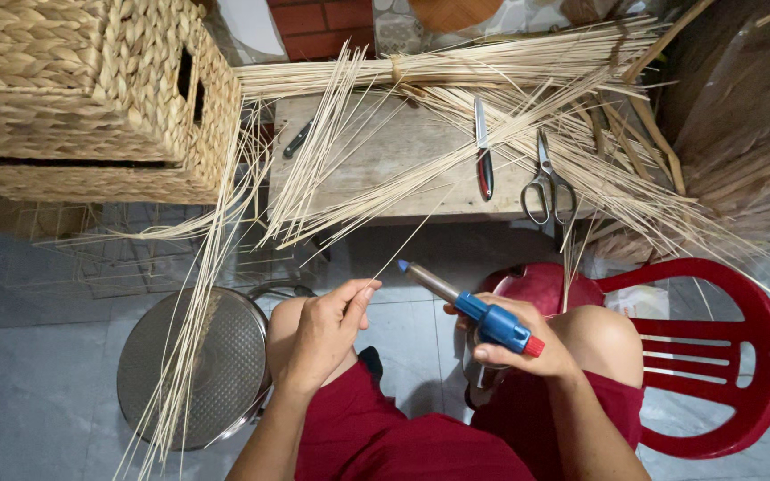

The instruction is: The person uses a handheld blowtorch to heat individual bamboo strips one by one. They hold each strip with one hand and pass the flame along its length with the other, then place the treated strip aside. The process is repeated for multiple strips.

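My right hand point(528, 343) grips a blue tool point(470, 307) with a metal barrel, a blue tip and a red end, pointing up-left over my knees. My left hand point(327, 330) rests above my left knee, with thumb and forefinger pinched on a thin pale reed strand point(421, 227) that runs up toward the low wooden table point(385, 165). Bundles of pale reed strips point(456, 67) lie fanned across the table and hang off its front edge.
On the table lie scissors point(545, 183), a red-handled knife point(483, 151) and a dark-handled tool point(298, 138). Woven baskets point(91, 98) stack at upper left. A round metal stool point(198, 370) stands left of my knee, a red plastic chair point(715, 356) to the right.
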